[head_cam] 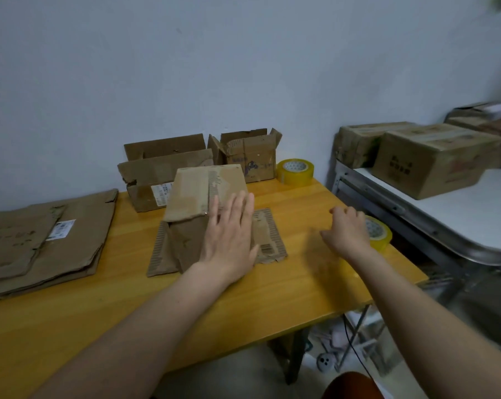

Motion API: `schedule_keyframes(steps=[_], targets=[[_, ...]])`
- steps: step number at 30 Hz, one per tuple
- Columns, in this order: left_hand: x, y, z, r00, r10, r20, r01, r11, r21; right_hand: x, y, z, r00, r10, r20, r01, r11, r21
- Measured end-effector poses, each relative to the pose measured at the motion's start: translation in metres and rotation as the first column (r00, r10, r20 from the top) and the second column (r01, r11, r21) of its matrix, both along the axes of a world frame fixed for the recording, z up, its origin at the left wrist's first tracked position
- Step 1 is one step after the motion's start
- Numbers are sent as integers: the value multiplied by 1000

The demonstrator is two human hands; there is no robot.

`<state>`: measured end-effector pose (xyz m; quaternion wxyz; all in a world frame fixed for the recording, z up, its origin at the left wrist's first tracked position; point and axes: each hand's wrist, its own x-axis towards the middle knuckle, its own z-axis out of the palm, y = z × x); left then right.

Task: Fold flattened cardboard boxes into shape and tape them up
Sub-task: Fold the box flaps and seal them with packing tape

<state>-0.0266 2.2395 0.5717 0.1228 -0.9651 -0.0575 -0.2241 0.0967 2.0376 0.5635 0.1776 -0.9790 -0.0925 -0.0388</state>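
Note:
A small brown cardboard box (199,205) stands on the yellow table (186,306) with its top flaps folded down and side flaps splayed on the table. My left hand (230,234) presses flat on its near side, fingers straight. My right hand (347,233) hovers with loosely curled fingers right beside a roll of clear yellow tape (380,233) at the table's right edge; whether it touches the roll is unclear. A second tape roll (295,171) sits at the back.
A stack of flattened boxes (42,240) lies at the left. Two open boxes (168,168) (248,152) stand at the back by the wall. Taped boxes (433,159) sit on a white table (474,214) to the right.

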Motion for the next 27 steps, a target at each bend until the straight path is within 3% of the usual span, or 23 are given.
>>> schedule_keyframes(steps=[3, 6, 9, 11, 14, 19, 23, 27], targets=[[3, 0, -9, 997, 72, 0, -72, 995, 72, 5, -23, -12, 991, -115, -62, 93, 956, -279], [3, -1, -4, 999, 48, 0, -48, 999, 6, 2, -35, -15, 978, -173, -120, 134, 951, -279], [3, 0, 4, 998, -53, 32, 59, 967, -247, -2, -38, -10, 992, -104, -78, 99, 993, -67], [7, 2, 20, 996, -48, 70, 78, 848, -525, -8, -30, 0, 999, 15, -44, -7, 986, 168], [11, 7, 49, 995, -13, 96, 84, 609, -789, -24, -8, 30, 967, 253, 6, -215, 808, 548], [0, 12, 84, 985, -156, 74, 152, 586, -796, -51, 28, 81, 835, 497, 236, -509, 538, 672], [-14, 17, 93, 960, -139, 243, 276, 617, -737, -63, 51, 97, 788, 556, 265, -570, 495, 656], [-29, 18, 82, 896, -111, 431, 368, 730, -576, -71, 72, 99, 802, 539, 257, -559, 527, 640]])
